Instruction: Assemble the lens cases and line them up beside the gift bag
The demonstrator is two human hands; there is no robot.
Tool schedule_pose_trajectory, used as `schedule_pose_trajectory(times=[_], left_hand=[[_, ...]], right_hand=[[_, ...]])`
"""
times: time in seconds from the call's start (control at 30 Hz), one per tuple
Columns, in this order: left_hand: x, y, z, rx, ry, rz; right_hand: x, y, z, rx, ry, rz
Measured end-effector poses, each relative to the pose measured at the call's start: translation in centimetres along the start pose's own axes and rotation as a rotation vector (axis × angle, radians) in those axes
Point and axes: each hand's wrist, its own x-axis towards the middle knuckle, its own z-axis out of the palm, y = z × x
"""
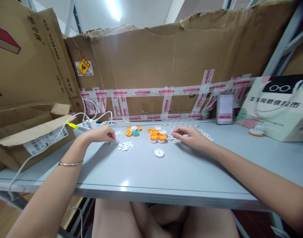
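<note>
My left hand (105, 134) is at the left of the grey table, its fingers curled into a pinch. Whatever the fingertips hold is too small to make out. Beside it lies a scatter of small white discs (125, 146), with a few more behind. My right hand (186, 135) hovers low over a pile of small white plastic pieces (175, 140), thumb and fingers drawn together; their contents are hidden. Between the hands sit orange round caps (153, 136) on white ones, and a group with a teal cap (135, 133). Nearer me lies one white round cap (159, 152), with a small piece in it.
Clear plastic cups (181, 122) line the back under a taped cardboard wall (146, 62). A phone (225, 108) stands at the right, near a paper bag (277, 105) and a white-and-orange cap (256, 131). An open carton (50, 138) and a power strip with cables (92, 123) are left.
</note>
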Motion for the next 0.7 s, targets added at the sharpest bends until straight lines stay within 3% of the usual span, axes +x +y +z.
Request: schedule_pose_trajectory(times=[0.7], left_hand=[[0.05, 0.75, 0.87, 0.008, 0.026, 0.019]], right_hand=[[0.08, 0.45, 0.04, 0.010, -0.006, -0.017]])
